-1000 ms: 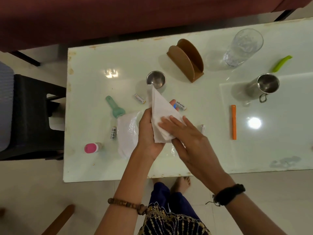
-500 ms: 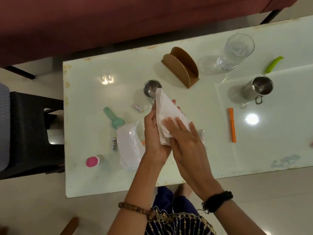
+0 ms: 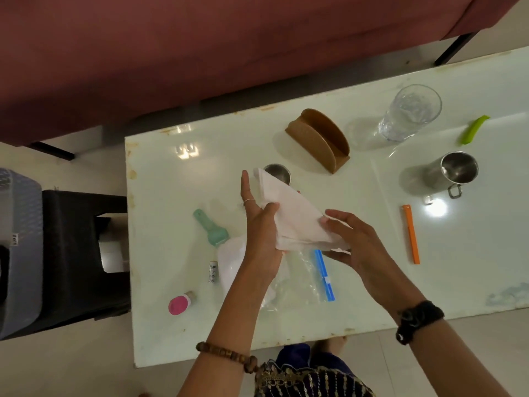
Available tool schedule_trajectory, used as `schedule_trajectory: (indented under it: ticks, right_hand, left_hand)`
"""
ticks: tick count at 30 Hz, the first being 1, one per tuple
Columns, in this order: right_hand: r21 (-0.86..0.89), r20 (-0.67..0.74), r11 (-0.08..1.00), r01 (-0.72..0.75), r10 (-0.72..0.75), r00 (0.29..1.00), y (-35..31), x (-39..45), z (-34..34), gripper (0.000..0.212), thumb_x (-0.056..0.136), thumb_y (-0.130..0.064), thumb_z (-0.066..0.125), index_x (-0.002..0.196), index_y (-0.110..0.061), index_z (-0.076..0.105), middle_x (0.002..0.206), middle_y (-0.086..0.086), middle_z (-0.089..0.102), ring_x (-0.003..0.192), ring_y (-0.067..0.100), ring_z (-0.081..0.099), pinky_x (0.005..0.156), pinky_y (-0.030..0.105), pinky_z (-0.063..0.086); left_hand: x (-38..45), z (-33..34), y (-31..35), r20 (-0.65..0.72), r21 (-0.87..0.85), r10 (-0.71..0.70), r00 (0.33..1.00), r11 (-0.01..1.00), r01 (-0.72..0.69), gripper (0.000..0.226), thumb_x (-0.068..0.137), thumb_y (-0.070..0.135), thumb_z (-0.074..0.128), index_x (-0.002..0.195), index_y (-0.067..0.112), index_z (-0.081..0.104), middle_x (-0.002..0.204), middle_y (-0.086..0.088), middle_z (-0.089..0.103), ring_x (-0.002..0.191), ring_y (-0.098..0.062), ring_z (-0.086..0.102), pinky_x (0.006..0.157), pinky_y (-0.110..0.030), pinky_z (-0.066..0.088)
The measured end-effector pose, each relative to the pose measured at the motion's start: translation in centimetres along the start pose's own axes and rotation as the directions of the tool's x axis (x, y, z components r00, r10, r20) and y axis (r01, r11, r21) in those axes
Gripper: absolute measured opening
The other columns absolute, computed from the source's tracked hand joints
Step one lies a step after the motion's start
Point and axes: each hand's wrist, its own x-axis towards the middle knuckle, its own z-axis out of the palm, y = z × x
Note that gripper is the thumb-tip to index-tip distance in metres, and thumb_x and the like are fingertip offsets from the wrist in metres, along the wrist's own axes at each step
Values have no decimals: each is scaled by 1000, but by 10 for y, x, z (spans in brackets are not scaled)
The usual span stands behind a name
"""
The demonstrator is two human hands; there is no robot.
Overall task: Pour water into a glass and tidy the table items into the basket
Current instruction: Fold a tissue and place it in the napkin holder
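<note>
Two hands hold a folded stack of white paper napkins (image 3: 294,222) above the table (image 3: 160,224): the left hand (image 3: 262,233) grips one end, thumb curled over the top, and the right hand (image 3: 352,242) pinches the opposite corner. Soft, light and floppy, the stack likely fans apart unless pinched across its folded edge. Beyond the fingertips stands an empty wooden napkin holder (image 3: 320,138); farther right, the glass (image 3: 409,113) appears to hold water and the steel mug (image 3: 455,173) looks empty
</note>
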Motion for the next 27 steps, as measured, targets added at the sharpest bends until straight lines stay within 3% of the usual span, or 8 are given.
schedule_trajectory:
  ticks: [2, 4, 7, 13, 16, 20, 23, 27]
  right_hand:
    - [60, 36, 998, 29, -31, 999, -2, 5, -4, 31, 82, -17, 65, 112, -19, 61, 111, 8, 66, 98, 19, 66, 77, 25, 57]
    - [138, -22, 987, 78, -76, 997, -6, 13, -7, 33, 81, -11, 67, 113, -16, 59, 104, 10, 69, 91, 18, 69, 73, 22, 57]
    - [167, -126, 979, 121, -101, 987, -15, 28, -7, 26, 83, -10, 64, 108, -15, 58, 100, 7, 67, 86, 15, 68, 65, 18, 56]
    - [190, -222, 961, 201, -157, 962, -45, 62, -16, 24, 85, 0, 55, 107, -10, 51, 98, 4, 58, 91, 18, 61, 67, 18, 56]
    - [225, -269, 945, 238, -174, 947, -56, 77, -20, 31, 84, 5, 57, 112, -6, 48, 95, 8, 60, 85, 18, 62, 67, 17, 56]
    - [213, -374, 941, 263, -170, 912, -59, 98, -23, 36, 80, 7, 63, 108, -7, 46, 107, 21, 61, 96, 29, 64, 77, 25, 55]
    - [229, -397, 938, 261, -155, 905, -58, 112, -24, 38, 80, 6, 62, 112, -4, 45, 112, 25, 60, 100, 32, 64, 81, 29, 56]
    - [252, -408, 933, 258, -140, 902, -59, 125, -25, 36, 82, 6, 61, 113, -4, 46, 117, 29, 58, 96, 32, 66, 86, 33, 55]
  left_hand:
    - [11, 2, 7, 22, 169, 82, 996, 982, -85, 74, 90, -3, 43, 136, 50, 22, 151, 5, 25, 131, -24, 36, 102, -50, 43]
    - [23, 4, 14, 50, 266, 121, 991, 955, -130, 68, 88, -6, 45, 133, 44, 37, 147, 7, 34, 133, -19, 35, 108, -40, 36]
    - [41, 10, 28, 25, 365, 139, 990, 921, -138, 44, 86, -2, 51, 118, 26, 61, 131, 4, 53, 121, -14, 47, 99, -23, 41]
    - [96, 35, 50, 99, 488, 45, 994, 869, -88, 34, 85, 3, 59, 117, 12, 63, 130, -8, 55, 115, -24, 53, 95, -28, 47]
    - [124, 48, 58, 115, 499, -13, 993, 866, -46, 34, 83, 0, 61, 116, 7, 62, 125, -12, 58, 110, -26, 57, 94, -33, 50]
    - [153, 66, 66, 104, 393, -111, 988, 917, 61, 23, 81, -4, 62, 104, -3, 59, 101, -14, 59, 81, -18, 61, 70, -22, 55]
    - [164, 76, 68, 87, 267, -164, 983, 954, 135, 16, 84, -4, 56, 99, 0, 50, 90, -11, 52, 72, -17, 60, 58, -18, 56]
    - [174, 83, 65, 110, 179, -155, 982, 975, 134, 20, 84, -5, 53, 103, 1, 47, 106, -14, 46, 76, -20, 59, 60, -20, 57]
